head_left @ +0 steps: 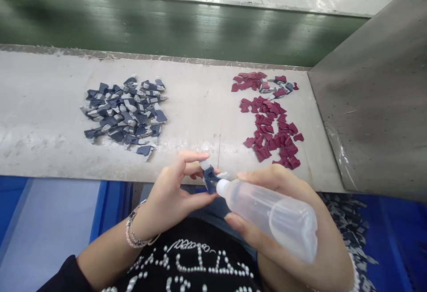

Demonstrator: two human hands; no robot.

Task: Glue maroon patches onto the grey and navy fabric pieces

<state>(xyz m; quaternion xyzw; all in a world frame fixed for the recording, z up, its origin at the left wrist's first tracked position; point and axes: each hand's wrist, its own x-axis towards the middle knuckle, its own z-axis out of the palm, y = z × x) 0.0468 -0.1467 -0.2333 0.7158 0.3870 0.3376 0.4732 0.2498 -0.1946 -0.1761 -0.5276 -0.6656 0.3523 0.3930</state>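
Observation:
Near the table's front edge, my left hand [176, 194] pinches a small dark blue and light grey plastic part [209, 177] between thumb and fingers. My right hand [283, 207] is wrapped round a translucent squeeze bottle [271, 214], tilted so that its white cap [223, 187] points left at the part. The bottle's tip meets or nearly meets the part; exact contact is hard to tell. A heap of similar blue and grey parts [128, 116] lies on the left of the table. Small maroon pieces [267, 127] are spread on the right.
The pale table [200, 118] is bounded at the back by a green strip [150, 31] and at the right by a grey metal panel [376, 96]. Several grey and maroon parts [280, 88] lie at the back right. Below the front edge are blue bins [108, 207], one with more parts.

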